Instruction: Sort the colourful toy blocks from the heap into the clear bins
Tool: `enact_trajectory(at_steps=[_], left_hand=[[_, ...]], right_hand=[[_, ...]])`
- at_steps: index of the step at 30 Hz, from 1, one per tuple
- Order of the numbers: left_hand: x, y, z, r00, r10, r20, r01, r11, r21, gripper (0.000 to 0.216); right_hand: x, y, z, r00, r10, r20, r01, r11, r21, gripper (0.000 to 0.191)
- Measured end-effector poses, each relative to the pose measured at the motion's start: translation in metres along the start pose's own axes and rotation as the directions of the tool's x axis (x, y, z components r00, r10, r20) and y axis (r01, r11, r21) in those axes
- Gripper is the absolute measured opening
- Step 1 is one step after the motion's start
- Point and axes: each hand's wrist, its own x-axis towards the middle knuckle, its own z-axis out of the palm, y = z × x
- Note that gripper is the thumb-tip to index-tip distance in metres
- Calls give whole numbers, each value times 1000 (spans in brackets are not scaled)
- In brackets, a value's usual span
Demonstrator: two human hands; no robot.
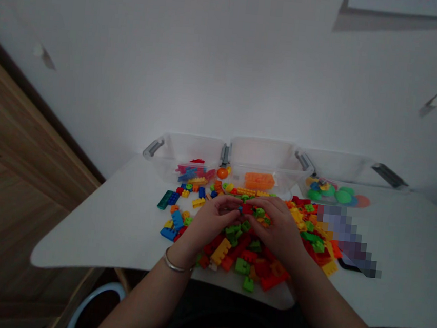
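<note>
Both of my hands are over a heap of toy building bricks [239, 246] near the table's front edge. My left hand [217, 216], with a bangle on its wrist, has thumb and fingers closed at a small blue brick [241, 209], which is mostly hidden. Facing it, my right hand [278, 221] has its thumb and fingers around a red brick [247, 208]. The two bricks are close together between the fingertips; whether they are joined I cannot tell. Green bricks [234, 231] lie just below the hands.
Three clear bins stand along the wall: the left bin [164, 166] holds mixed toy pieces, the middle bin [238, 160] an orange block [259, 181], the right bin [341, 168] round coloured pieces. A dark-edged flat object [350, 266], partly pixelated, lies right of the heap on the white table [108, 225].
</note>
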Motion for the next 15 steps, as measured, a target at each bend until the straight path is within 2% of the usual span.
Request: enact_trajectory(at_steps=[5, 9, 12, 15], left_hand=[[0, 0, -2, 998, 63, 16, -64, 991, 117, 24], [-1, 5, -4, 989, 135, -62, -108, 940, 324, 18], [-3, 9, -9, 954, 278, -112, -163, 796, 583, 14], [-5, 11, -12, 912, 399, -93, -192, 617, 763, 14]], right_hand=[[-1, -1, 0, 1000, 4, 10, -4, 1000, 6, 18], [-1, 2, -3, 1000, 17, -17, -18, 999, -49, 16], [-3, 9, -3, 999, 42, -4, -42, 984, -172, 17], [-6, 18, 1, 994, 72, 83, -46, 959, -279, 18]])
